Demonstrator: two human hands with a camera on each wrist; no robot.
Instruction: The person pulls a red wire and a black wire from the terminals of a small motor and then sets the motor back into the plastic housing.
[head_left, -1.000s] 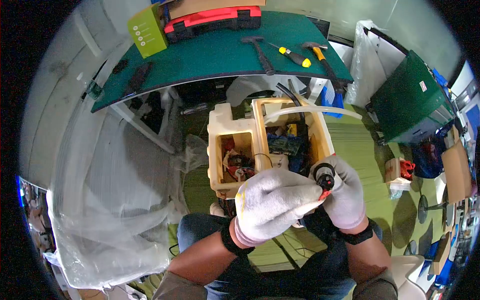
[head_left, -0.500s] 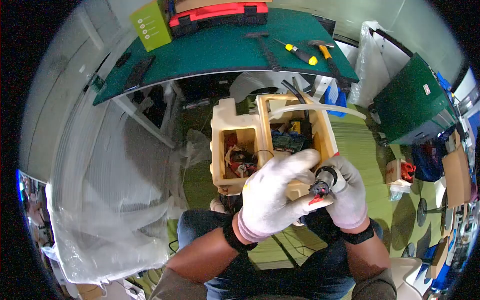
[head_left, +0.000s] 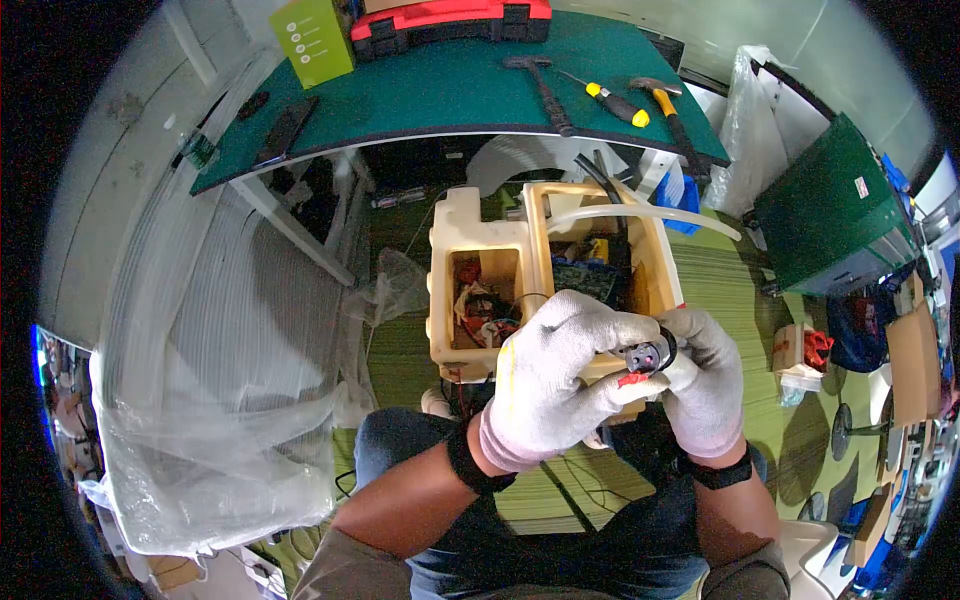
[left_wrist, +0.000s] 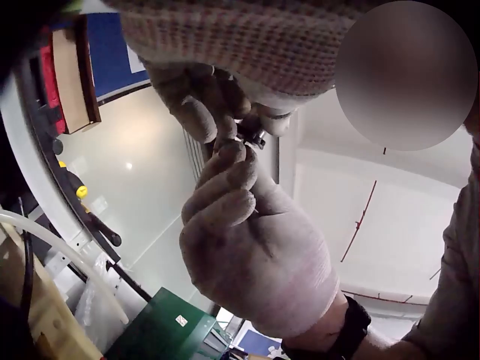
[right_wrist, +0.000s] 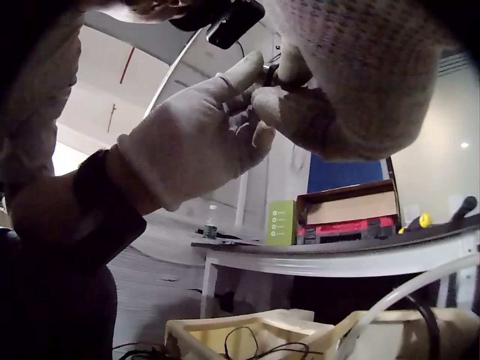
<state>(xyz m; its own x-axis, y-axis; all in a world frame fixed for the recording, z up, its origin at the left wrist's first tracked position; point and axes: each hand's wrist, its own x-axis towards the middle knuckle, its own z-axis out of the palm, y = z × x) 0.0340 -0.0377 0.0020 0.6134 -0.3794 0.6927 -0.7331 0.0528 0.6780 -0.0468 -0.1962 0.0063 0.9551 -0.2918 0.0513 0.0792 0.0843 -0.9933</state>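
Both hands wear white knit gloves and meet over the yellowed plastic tank. Between them is a small black cylindrical part with holes in its end face, a red bit at its lower edge and a black ring around it. My left hand pinches the part from the left, thumb below and fingers above. My right hand grips it from the right, fingers curled. In the left wrist view, only a little of the part shows between the fingertips. Wires and red parts lie inside the tank's left compartment.
A pale hose arches over the tank's right compartment. On the green table lie a dark hammer, a yellow-and-black screwdriver and a claw hammer. Right of it stands a green cabinet; plastic-wrapped material is at left.
My left fingers lifted away from the part, then closed back onto it. The part's end face turned, and the black ring now shows on its right side. The head view has shifted slightly.
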